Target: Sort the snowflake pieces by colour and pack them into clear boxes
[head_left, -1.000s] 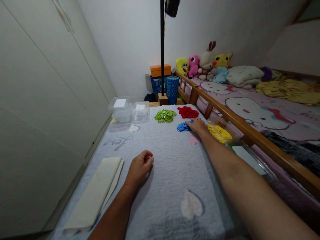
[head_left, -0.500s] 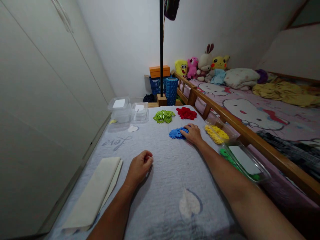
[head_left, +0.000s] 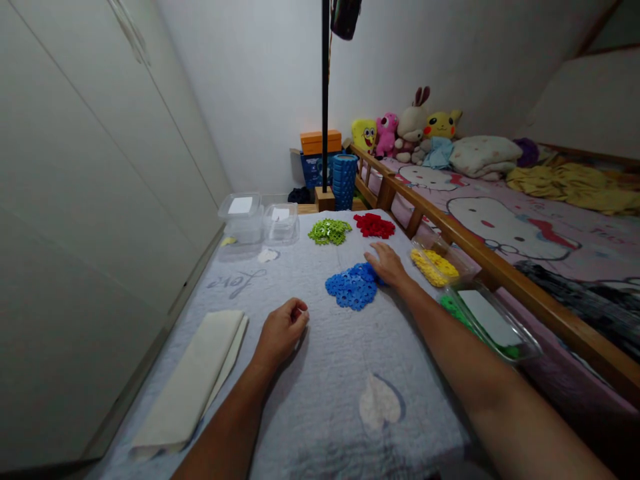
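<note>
A pile of blue plastic snowflake pieces (head_left: 353, 285) lies spread on the quilted cover, right of centre. At its right edge is my right hand (head_left: 387, 265), palm down, fingers apart and reaching past the pile. Some blue shows under its palm side. My left hand (head_left: 284, 330) rests on the cover to the left of the blue pile, its fingers curled in and nothing visible in them. Farther back lie a lime-green pile of similar pieces (head_left: 330, 231) and a red pile (head_left: 374, 225).
Clear boxes of yellow pieces (head_left: 435, 267) and green pieces (head_left: 457, 313) stand along the wooden bed rail (head_left: 450, 230). Lidded clear containers (head_left: 245, 230) stand at the back left. A folded cream sheet (head_left: 193, 380) lies at the near left. A black pole (head_left: 325, 100) rises behind.
The blue pieces have gone from a compact heap to a wider spread toward me and to the left. My right hand has opened and shifted slightly. My left hand stays put.
</note>
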`<state>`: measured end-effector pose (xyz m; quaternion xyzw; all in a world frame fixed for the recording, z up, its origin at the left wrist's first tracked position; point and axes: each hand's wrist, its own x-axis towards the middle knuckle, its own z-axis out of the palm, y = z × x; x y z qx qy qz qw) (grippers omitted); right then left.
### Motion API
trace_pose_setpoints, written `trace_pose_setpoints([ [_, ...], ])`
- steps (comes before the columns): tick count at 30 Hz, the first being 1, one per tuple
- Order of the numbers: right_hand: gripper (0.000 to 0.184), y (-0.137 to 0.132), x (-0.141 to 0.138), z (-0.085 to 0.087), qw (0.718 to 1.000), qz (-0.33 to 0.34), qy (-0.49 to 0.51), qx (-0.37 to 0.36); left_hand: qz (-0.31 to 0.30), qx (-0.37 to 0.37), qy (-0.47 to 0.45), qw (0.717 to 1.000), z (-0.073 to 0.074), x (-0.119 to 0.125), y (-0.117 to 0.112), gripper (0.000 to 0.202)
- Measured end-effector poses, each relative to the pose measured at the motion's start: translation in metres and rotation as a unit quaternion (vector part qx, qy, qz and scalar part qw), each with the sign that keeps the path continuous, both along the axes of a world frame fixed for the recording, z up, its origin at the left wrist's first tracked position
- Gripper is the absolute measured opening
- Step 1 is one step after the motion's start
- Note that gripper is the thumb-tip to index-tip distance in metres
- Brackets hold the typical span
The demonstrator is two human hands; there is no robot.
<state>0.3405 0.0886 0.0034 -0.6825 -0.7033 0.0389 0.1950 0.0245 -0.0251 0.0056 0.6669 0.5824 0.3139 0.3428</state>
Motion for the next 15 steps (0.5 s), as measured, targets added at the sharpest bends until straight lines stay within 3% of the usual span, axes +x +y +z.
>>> trace_pose_setpoints([
  [2,0.061,0.013,0.008,0.0,0.996,-0.079,-0.004,-0.027,-0.006,0.002,0.0,1.0,0.001,0.0,0.0,0.022],
  [4,0.063,0.021,0.011,-0.002,0.992,-0.111,-0.001,-0.056,-0.012,0.002,-0.001,1.0,0.002,0.0,0.0,0.023],
  [10,0.041,0.011,-0.007,-0.007,0.997,-0.005,0.012,-0.078,-0.031,-0.004,-0.001,1.0,0.006,0.002,-0.001,0.024],
  [15,0.045,-0.014,-0.034,-0.009,0.996,0.064,0.016,-0.062,-0.046,0.005,-0.001,0.999,0.001,0.001,-0.001,0.026],
])
